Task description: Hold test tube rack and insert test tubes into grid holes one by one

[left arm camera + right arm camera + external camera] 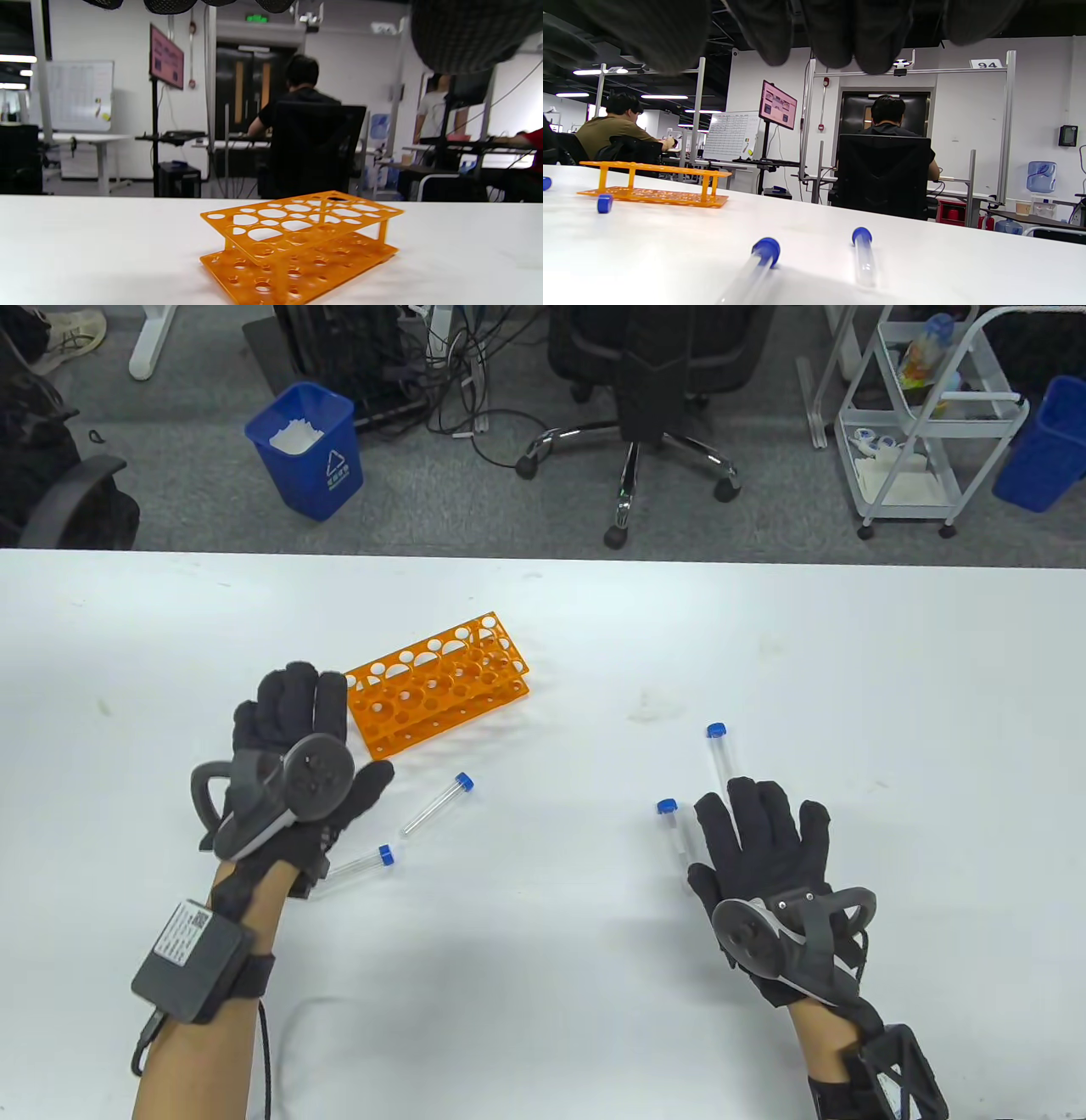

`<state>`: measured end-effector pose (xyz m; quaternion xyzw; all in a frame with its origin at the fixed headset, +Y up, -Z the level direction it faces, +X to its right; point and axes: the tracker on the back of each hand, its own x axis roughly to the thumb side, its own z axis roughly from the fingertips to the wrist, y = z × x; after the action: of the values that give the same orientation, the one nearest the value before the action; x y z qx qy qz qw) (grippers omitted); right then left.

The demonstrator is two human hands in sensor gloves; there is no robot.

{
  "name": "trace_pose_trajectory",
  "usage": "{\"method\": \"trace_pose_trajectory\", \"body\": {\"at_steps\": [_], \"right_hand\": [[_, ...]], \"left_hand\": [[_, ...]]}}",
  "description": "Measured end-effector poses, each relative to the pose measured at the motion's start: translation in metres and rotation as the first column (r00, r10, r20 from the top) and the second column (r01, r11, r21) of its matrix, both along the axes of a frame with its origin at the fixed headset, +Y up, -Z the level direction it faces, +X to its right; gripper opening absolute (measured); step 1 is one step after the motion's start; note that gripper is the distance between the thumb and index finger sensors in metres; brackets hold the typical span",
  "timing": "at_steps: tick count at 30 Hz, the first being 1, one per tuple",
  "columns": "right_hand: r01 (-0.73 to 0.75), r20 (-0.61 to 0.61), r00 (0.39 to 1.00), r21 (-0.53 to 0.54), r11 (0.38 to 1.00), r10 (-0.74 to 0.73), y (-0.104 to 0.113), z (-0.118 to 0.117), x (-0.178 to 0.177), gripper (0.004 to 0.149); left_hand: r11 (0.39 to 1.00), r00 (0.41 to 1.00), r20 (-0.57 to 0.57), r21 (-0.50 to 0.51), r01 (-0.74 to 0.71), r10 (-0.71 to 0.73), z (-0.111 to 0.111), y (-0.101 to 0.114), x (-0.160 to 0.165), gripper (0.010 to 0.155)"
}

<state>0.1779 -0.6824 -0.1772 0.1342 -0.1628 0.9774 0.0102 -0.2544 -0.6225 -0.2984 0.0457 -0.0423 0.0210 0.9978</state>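
An orange test tube rack (437,684) stands on the white table (543,950), empty; it also shows in the left wrist view (299,243) and the right wrist view (654,183). My left hand (293,729) hovers flat and open just left of the rack, holding nothing. Two blue-capped tubes (435,805) (356,864) lie right of it. My right hand (759,836) is open and flat above two other blue-capped tubes (721,755) (676,831), partly covering them; they show in the right wrist view (863,254) (751,271).
The table's far edge (543,554) runs across the table view. Beyond it on the floor are a blue bin (307,449), an office chair (632,407) and a white cart (925,415).
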Motion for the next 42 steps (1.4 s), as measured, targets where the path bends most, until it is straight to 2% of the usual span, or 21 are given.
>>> {"method": "trace_pose_trajectory", "body": {"at_steps": [3,5,9,10,12,13,19,23,27,32,37,42], "right_hand": [[0.004,-0.001,1.0,-0.007,1.0,-0.004,0.0,0.0,0.001,0.071],[0.006,-0.001,1.0,-0.012,1.0,-0.006,-0.001,-0.001,0.002,0.071],[0.011,0.004,1.0,-0.041,0.999,-0.011,-0.003,-0.003,0.004,0.071],[0.011,0.005,1.0,-0.044,0.999,-0.011,-0.004,-0.004,0.004,0.07],[0.01,0.007,1.0,-0.066,0.998,-0.01,-0.007,-0.006,0.005,0.07],[0.011,0.008,1.0,-0.073,0.997,-0.01,-0.008,-0.007,0.005,0.07],[0.01,0.004,1.0,-0.095,0.995,-0.01,-0.01,-0.008,0.005,0.07],[0.007,-0.001,1.0,-0.103,0.995,-0.007,-0.009,-0.007,0.004,0.07],[0.014,0.001,1.0,-0.1,0.995,-0.014,-0.01,-0.008,0.004,0.07],[0.023,0.01,1.0,-0.118,0.993,-0.022,-0.013,-0.01,0.006,0.07],[0.066,0.031,0.998,-0.129,0.99,-0.062,-0.013,-0.013,0.012,0.07],[0.128,0.063,0.991,-0.135,0.983,-0.12,-0.013,-0.016,0.021,0.069]], "left_hand": [[0.992,1.0,-0.009,-0.124,-0.029,0.028,-0.046,-0.012,0.0,0.108],[0.972,1.0,-0.026,-0.235,-0.02,0.014,-0.076,-0.028,0.003,0.112],[0.924,0.996,-0.063,-0.379,0.04,-0.069,-0.113,-0.061,0.009,0.119],[0.917,0.995,-0.062,-0.397,0.043,-0.073,-0.116,-0.064,0.009,0.121],[0.849,0.993,-0.039,-0.523,0.072,-0.108,-0.127,-0.081,0.014,0.13],[0.836,0.991,-0.036,-0.541,0.091,-0.131,-0.131,-0.086,0.014,0.133],[0.794,0.993,-0.054,-0.607,0.048,-0.101,-0.14,-0.104,0.01,0.134],[0.829,0.995,-0.059,-0.558,0.033,-0.079,-0.142,-0.103,0.008,0.131],[0.867,0.993,-0.085,-0.484,-0.118,0.088,-0.138,-0.091,0.005,0.127],[0.919,0.994,0.032,-0.386,-0.084,0.105,-0.115,-0.051,0.013,0.126],[0.936,0.962,0.153,-0.307,-0.17,0.225,-0.07,-0.011,0.027,0.126],[0.948,0.931,0.275,-0.27,-0.166,0.241,-0.015,0.011,0.044,0.125]]}}
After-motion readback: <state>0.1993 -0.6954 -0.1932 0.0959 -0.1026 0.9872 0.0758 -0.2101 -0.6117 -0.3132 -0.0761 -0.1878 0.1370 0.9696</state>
